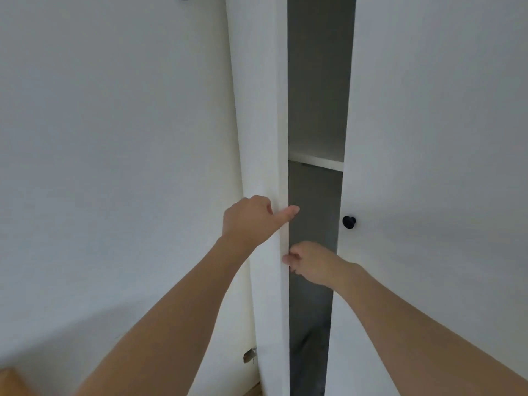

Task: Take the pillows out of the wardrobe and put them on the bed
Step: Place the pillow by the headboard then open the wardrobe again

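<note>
A white wardrobe stands in front of me with its left door (pixel 265 110) swung partly open, seen nearly edge-on. My left hand (pixel 251 218) grips that door's free edge, thumb on the near side and fingers curled behind it. Just below, my right hand (pixel 311 261) pinches the same edge with curled fingers. Through the narrow gap I see a dim grey interior and a white shelf (pixel 317 162). No pillows or bed are in view.
The right wardrobe door (pixel 443 138) is closed and carries a black round knob (pixel 349 222). A plain white wall (pixel 114 138) fills the left side. A strip of wooden floor (pixel 11 381) shows at the bottom left.
</note>
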The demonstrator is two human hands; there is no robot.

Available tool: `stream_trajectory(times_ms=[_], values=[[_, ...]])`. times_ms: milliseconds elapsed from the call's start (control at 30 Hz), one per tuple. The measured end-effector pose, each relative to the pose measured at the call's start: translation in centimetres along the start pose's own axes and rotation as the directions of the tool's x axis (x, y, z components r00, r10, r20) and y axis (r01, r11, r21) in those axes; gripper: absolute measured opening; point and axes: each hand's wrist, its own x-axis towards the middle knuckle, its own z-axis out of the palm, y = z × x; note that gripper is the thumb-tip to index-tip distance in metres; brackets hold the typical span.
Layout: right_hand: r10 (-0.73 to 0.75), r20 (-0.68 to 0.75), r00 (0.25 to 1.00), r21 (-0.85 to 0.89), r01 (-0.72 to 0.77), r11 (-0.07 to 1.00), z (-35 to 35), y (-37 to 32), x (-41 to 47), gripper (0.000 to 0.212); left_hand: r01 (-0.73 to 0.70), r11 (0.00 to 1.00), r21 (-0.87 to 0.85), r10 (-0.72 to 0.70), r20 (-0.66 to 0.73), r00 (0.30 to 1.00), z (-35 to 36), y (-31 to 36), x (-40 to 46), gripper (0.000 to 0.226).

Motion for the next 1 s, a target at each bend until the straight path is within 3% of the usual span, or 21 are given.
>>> stream_trajectory(times_ms=[100,200,300,367,467,567,667,767,1000], values=[[-0.109,0.078,0.991,-0.111,0.117,0.987,0.7,-2.6,1.4,0.038,0.012,1.000,0.020,-0.010,-0.096,0.995,-1.5,-3.3,-0.9,0.059],[-0.158,0.098,0.983,-0.112,0.169,0.979,1.8,-4.6,3.2,0.043,-0.154,0.987,0.044,0.160,-0.335,0.929,-2.9,-6.5,-2.2,0.065],[-0.209,0.037,0.977,-0.117,0.212,0.970,3.4,-6.7,5.0,0.084,-0.261,0.959,0.115,0.284,-0.471,0.835,-4.0,-9.3,-3.0,0.086],[-0.269,0.004,0.963,-0.120,0.267,0.956,4.4,-8.4,6.3,0.113,-0.277,0.943,0.183,0.332,-0.494,0.803,-4.5,-11.6,-3.3,0.085],[-0.362,-0.017,0.932,-0.051,0.361,0.931,5.5,-10.7,8.5,0.134,-0.295,0.937,0.189,0.350,-0.483,0.803,-5.1,-14.8,-3.6,0.075],[-0.451,-0.105,0.887,-0.064,0.446,0.893,6.2,-12.9,11.2,0.127,-0.253,0.965,0.070,0.257,-0.458,0.851,-5.3,-17.6,-3.9,0.070],[-0.490,-0.242,0.838,-0.158,0.464,0.872,6.4,-15.3,14.0,0.117,-0.103,0.988,-0.113,0.043,-0.444,0.895,-5.2,-20.0,-3.8,0.069],[-0.536,-0.293,0.792,-0.237,0.484,0.843,7.1,-17.6,16.9,0.116,0.031,0.972,-0.232,-0.132,-0.436,0.890,-4.8,-23.0,-2.6,0.070],[-0.522,-0.378,0.765,-0.355,0.401,0.845,9.4,-21.5,23.2,0.117,0.104,0.934,-0.341,-0.254,-0.435,0.864,-3.8,-29.2,1.0,0.068]])
